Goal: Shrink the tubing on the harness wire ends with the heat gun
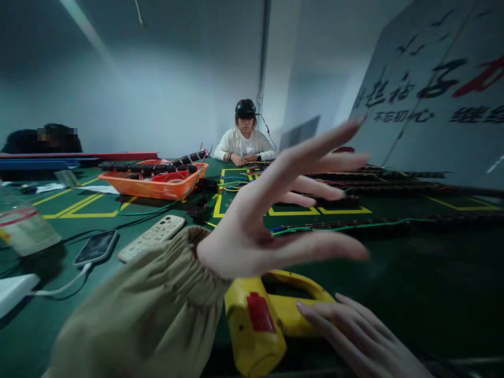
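My left hand (268, 210), in a loose khaki sleeve (149, 310), is raised over the table. Its fingers are spread and point right, the thumb stands well apart, and nothing is between them. Below it lies a yellow power tool with a looped handle (255, 325), shaped like a heat gun, with a red patch on its body. At the lower right, my right hand (366, 331) lies over the tool's handle, fingers stretched out and touching it rather than wrapped round it. Part of the tool is hidden by my sleeve and right hand.
An orange basket (157, 186) of black parts stands beyond my left hand. Two phones (96, 247), a bottle (25, 226) and a white charger (18, 294) lie left. Cable bundles (378, 223) stretch right. Across the table sits a person (246, 142) wearing a headset.
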The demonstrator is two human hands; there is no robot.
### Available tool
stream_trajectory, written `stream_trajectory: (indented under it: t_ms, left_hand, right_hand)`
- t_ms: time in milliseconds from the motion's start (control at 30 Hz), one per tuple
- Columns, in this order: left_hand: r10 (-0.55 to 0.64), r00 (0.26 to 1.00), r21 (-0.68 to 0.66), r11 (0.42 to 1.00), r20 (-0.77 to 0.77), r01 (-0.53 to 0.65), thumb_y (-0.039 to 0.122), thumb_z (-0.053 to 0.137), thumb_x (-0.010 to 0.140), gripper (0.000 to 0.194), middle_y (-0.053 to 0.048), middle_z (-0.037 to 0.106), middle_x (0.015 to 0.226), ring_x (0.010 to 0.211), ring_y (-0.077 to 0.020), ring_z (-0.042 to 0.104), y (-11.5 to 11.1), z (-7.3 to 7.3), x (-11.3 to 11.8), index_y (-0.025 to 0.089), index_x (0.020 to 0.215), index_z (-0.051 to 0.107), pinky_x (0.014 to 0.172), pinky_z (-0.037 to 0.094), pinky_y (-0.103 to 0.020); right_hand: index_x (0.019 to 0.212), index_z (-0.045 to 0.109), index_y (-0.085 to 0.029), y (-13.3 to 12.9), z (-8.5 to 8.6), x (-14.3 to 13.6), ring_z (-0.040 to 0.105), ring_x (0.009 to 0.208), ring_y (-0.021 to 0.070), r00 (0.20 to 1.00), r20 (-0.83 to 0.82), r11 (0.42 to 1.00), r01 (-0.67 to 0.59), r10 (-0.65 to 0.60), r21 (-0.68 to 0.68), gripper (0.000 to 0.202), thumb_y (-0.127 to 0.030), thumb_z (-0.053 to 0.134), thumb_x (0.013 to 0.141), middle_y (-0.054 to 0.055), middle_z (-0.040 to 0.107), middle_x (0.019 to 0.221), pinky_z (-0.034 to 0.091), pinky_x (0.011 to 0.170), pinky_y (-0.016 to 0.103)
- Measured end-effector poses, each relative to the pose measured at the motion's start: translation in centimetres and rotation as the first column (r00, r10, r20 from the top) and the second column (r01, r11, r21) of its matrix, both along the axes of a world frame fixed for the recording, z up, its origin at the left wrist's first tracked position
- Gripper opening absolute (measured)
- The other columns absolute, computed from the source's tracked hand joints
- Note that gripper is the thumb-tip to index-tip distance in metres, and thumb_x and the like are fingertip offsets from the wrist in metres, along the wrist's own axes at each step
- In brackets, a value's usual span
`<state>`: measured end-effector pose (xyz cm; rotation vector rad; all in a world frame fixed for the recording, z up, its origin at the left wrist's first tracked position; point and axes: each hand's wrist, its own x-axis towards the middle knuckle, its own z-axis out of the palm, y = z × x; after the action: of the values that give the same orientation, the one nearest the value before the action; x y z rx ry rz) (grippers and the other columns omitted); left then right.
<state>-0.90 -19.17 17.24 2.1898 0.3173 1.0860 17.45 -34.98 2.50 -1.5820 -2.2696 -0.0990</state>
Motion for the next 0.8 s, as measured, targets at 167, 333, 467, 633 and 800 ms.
stream_trajectory:
  t_ms: [167,333,467,633,800]
  left_hand:
    - [0.089,0.996,0.011,0.996,0.024,-0.089,0.031,0.052,0.084,0.026,-0.006,0.071,0.093,0.085,-0.0162,0.067,7.7,-7.5,2.3,0.014,0.101,0.064,0.071,0.054,-0.025]
    - [0.141,0.964,-0.15,0.973,-0.226,-0.177,0.039,0.049,0.081,0.032,-0.007,0.072,0.074,0.071,-0.0182,0.068,13.4,-15.0,0.7,0.014,0.089,0.067,0.068,0.055,-0.03]
    - [0.215,0.939,-0.084,0.966,-0.27,-0.245,0.041,0.048,0.08,0.032,-0.006,0.071,0.089,0.085,-0.0202,0.066,14.0,-17.2,-1.4,0.019,0.092,0.067,0.067,0.053,-0.028]
    - [0.332,0.897,0.114,0.943,-0.291,-0.312,0.035,0.052,0.076,0.019,-0.001,0.066,0.077,0.071,-0.0168,0.06,14.1,-18.0,-2.9,0.024,0.079,0.067,0.068,0.047,-0.028]
    - [0.34,0.879,0.089,0.94,-0.333,-0.329,0.041,0.06,0.069,0.019,0.003,0.059,0.064,0.057,-0.0126,0.051,14.0,-17.9,-3.6,0.025,0.077,0.066,0.058,0.041,-0.023]
  right_hand:
    - [0.138,0.038,-0.033,2.4,1.7,-4.0,0.052,0.111,0.028,0.992,-0.115,0.985,0.023,-0.043,-0.17,0.076,-0.053,0.066,0.07,0.004,0.054,0.127,0.04,0.095,0.04]
    - [0.145,0.024,-0.025,5.4,1.5,-7.1,0.053,0.096,0.0327,0.959,-0.151,0.916,0.17,-0.239,-0.363,0.123,-0.07,0.071,0.041,0.01,0.057,0.114,0.037,0.092,0.049]
    - [0.144,0.027,-0.025,5.1,0.7,-6.6,0.055,0.088,0.0304,0.969,-0.091,0.934,0.192,-0.228,-0.302,0.101,-0.062,0.066,0.058,0.008,0.06,0.102,0.04,0.084,0.045]
    - [0.144,0.024,-0.029,2.1,-1.3,-3.5,0.06,0.083,0.0249,0.978,-0.028,0.977,0.204,-0.206,-0.057,0.08,-0.032,0.06,0.073,0.002,0.064,0.099,0.045,0.073,0.035]
    - [0.147,0.009,-0.03,-1.4,-2.9,0.0,0.064,0.086,0.0273,0.955,0.031,0.935,0.283,-0.296,0.214,0.082,-0.037,0.051,0.077,0.002,0.066,0.107,0.05,0.072,0.038]
